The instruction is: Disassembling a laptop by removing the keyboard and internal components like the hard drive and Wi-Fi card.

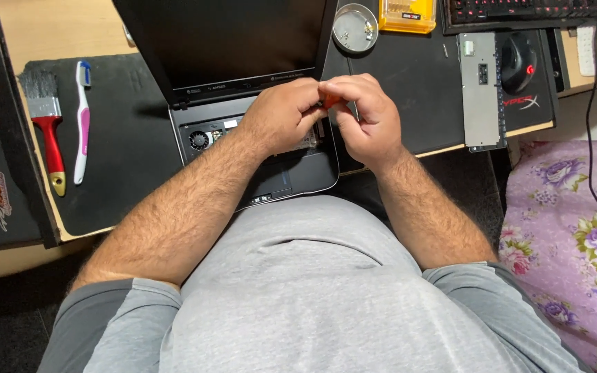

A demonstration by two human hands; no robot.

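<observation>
Far out to the left of the grip, a red-handled paintbrush and a white and pink toothbrush are lying side by side on a black mat. Nearer in, the left hand is hovering over the opened laptop, whose keyboard deck is off so that the fan is showing just left of the wrist. Its fingers are curling closed around a small orange tool, pinching it together with the right hand; both are clenched on it, meeting fingertip to fingertip above the laptop's right edge. By my judgement, the person is fitting or adjusting the tool's tip, and the next move calls for lowering it steadily onto one point in the chassis. Beyond the grip a round metal dish is sitting; further right a grey metal panel and a black mouse are lying.
</observation>
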